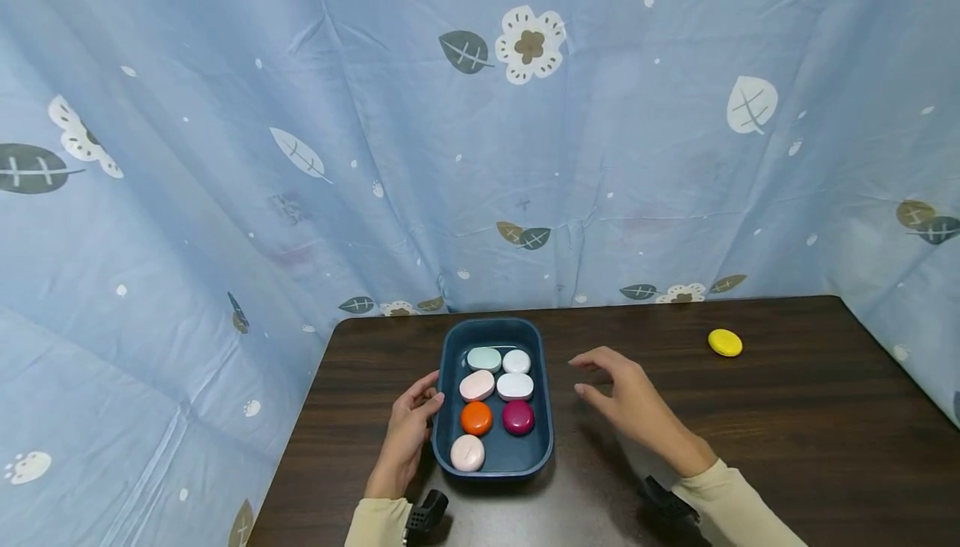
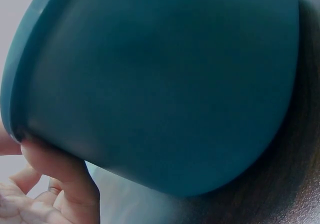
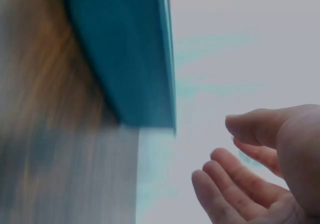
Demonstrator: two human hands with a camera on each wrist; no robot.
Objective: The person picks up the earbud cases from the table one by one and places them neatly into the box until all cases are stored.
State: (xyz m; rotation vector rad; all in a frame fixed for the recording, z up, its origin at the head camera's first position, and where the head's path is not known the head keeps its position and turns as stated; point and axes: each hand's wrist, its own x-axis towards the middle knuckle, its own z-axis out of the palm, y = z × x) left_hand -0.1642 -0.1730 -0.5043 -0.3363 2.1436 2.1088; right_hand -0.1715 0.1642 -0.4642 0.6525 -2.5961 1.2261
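A dark blue tray (image 1: 495, 459) with rounded corners stands on the table. Inside it lie several smooth, soap-like pieces: a pale green oval (image 1: 484, 359), a white round (image 1: 516, 362), a pink oval (image 1: 477, 385), a white oval (image 1: 515, 386), an orange round (image 1: 476, 419), a magenta round (image 1: 518, 418) and a pale pink round (image 1: 467, 453). My left hand (image 1: 411, 430) holds the tray's left side, thumb at the rim. To the right of the tray, apart from it, my right hand (image 1: 637, 405) hovers with relaxed fingers and nothing in them.
A yellow disc (image 1: 725, 343) lies toward the back right of the dark wooden table (image 1: 780, 414). Behind the table's far edge hangs a blue patterned curtain (image 1: 600, 138), which also runs along the left side.
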